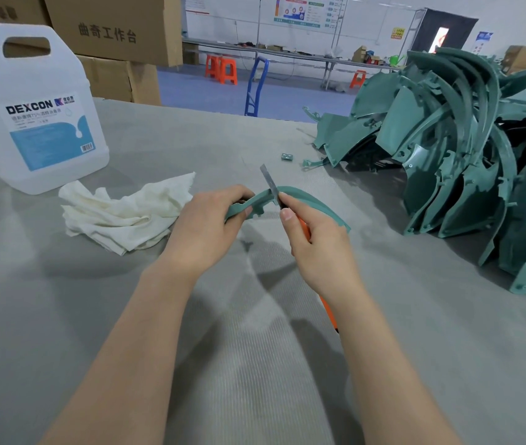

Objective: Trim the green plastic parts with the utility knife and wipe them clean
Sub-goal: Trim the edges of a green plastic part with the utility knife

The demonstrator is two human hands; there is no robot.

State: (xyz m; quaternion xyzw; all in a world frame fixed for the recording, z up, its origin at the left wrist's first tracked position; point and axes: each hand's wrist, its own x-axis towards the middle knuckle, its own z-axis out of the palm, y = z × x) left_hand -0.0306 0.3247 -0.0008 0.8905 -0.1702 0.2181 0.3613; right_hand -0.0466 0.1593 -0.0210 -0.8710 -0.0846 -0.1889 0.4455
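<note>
Grey cloth covers the table [159,316]. Above it, the left hand [205,226] grips one end of a curved green part [306,202]; the right hand [316,248] pinches the utility knife [269,183], blade at its edge. It seems light and stiff, best held near the cut. A jug [37,114] holds clear liquid.

We saw a teal-green part [309,199] and a pile [463,149] of the same teal green. The knife [270,184] had an orange handle and a dull silver blade. The cloth [123,210] was off-white. The jug [40,91] was milky white, its label white and light blue with dark lettering. The table [255,364] was grey and finely ribbed. We noted brown boxes [110,27], orange stools [221,70] and a blue frame [256,86].
</note>
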